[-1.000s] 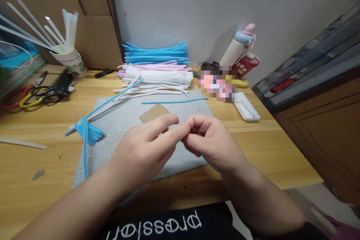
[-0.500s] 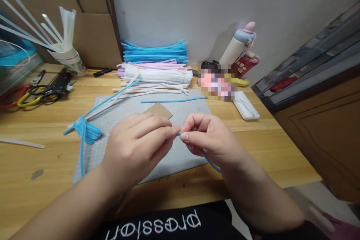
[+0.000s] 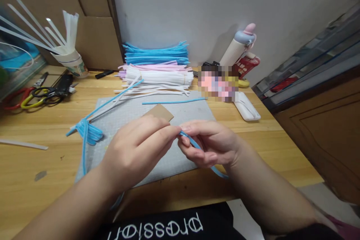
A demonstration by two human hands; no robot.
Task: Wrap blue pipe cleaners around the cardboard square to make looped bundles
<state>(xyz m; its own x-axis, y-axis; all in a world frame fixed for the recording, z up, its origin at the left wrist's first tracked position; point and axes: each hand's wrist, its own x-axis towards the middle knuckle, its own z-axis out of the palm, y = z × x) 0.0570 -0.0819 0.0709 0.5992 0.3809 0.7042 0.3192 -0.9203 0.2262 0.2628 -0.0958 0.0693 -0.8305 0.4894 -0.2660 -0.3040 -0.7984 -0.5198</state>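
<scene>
**Looped piece [image 3: 91,133] shaped, blue stem [image 3: 194,143] unfinished**

Over the grey mat [image 3: 191,110], closed fingertips of the left hand [image 3: 137,146] and right hand [image 3: 210,144] pinch one blue stem, seemingly unshaped. At the mat's left, one looped piece looks formed, ends loose. On its far half: one brown card [image 3: 159,111], one straight stem [image 3: 171,102].

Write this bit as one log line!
left hand: pinching blue pipe cleaner; right hand: holding it too; cardboard piece: on grey cutting mat

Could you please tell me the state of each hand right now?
Left hand: closed, pinching the blue pipe cleaner.
Right hand: loosely curled, holding it too.
</scene>
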